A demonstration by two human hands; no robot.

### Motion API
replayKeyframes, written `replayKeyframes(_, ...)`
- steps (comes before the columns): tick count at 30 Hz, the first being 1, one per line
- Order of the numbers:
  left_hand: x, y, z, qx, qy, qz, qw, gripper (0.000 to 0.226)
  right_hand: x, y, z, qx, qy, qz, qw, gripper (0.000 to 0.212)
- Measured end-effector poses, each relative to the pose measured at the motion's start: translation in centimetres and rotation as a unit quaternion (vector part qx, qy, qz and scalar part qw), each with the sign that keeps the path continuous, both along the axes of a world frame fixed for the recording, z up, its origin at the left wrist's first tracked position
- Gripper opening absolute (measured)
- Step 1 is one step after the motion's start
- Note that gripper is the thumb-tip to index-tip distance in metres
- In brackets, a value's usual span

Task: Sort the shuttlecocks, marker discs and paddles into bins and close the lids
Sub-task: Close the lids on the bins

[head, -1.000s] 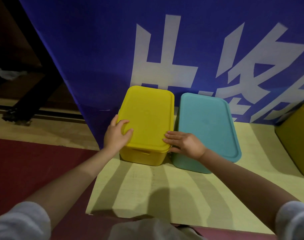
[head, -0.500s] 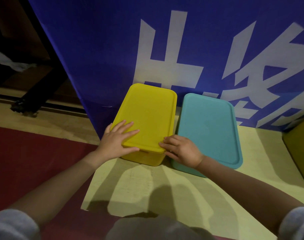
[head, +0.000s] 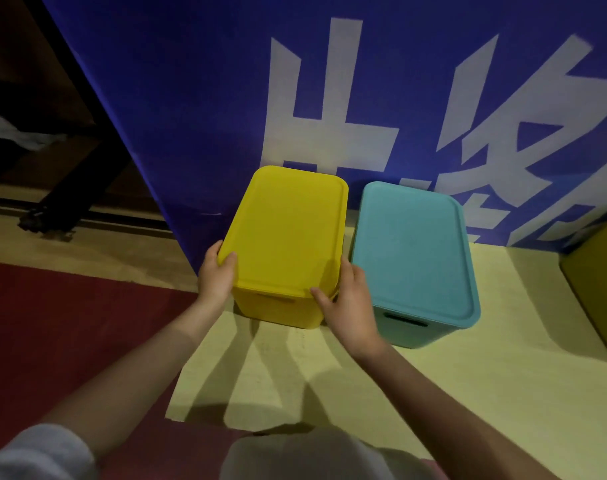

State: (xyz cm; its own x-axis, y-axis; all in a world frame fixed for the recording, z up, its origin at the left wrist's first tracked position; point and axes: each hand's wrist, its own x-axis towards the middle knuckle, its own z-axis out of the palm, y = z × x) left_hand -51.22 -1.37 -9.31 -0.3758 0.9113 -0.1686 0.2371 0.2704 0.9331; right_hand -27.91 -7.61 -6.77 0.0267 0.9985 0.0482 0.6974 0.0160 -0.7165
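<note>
lid-closing step: left hand (head: 216, 276) and right hand (head: 348, 305) both grasp near corners of yellow bin (head: 277, 304) lid (head: 288, 230), frame centre; next probably press it flush; teal bin (head: 416, 258) lidded beside

Pale floor (head: 433, 393) w/ yellow bin (head: 277, 306), teal bin (head: 416, 327).

A plain yellow lid (head: 288, 230) is seen on a yellow bin (head: 277, 306), and a teal lid (head: 412, 251) on a teal bin (head: 412, 327). A darker yellow bin (head: 596, 285) is cut off at the right. The banner (head: 191, 98) is coloured deep blue with large white characters. The floor is shown pale yellow (head: 468, 393) and dark red (head: 52, 323). The sleeves (head: 35, 455) are grey.
</note>
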Motion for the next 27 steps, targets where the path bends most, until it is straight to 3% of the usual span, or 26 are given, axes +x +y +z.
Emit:
replayKeyframes(5, -0.4, -0.9, -0.1, 0.009, -0.019, -0.008, 1.000, 0.039, -1.0, -1.7, -1.8, -0.054, -0.018, -0.061, 0.997, 0.069)
replayKeyframes(9, -1.1, -1.2, 0.1, 0.017, -0.016, -0.023, 0.999, 0.040, -0.9, -2.2, -2.7, -0.042, 0.097, -0.075, 0.992, 0.041)
replayKeyframes(12, -1.1, -1.2, 0.2, 0.023, -0.023, -0.033, 0.999, 0.041, -2.2, -1.9, -2.2, -0.017, 0.157, -0.113, 0.981, 0.046)
replayKeyframes(15, -0.7, -1.2, 0.5, 0.043, -0.007, -0.052, 0.998, 0.042, -3.3, -1.2, -1.9, -0.010, 0.225, -0.184, 0.957, 0.035)
replayKeyframes(23, -1.5, -1.2, 0.5, 0.041, 0.002, -0.067, 0.997, 0.043, -4.0, -0.9, -2.8, -0.038, 0.221, -0.217, 0.950, 0.050)
replayKeyframes(27, -2.3, -1.7, -0.2, 0.066, 0.102, -0.147, 0.982, 0.048, -3.5, -1.0, -2.4, -0.024, 0.130, -0.175, 0.976, 0.057)
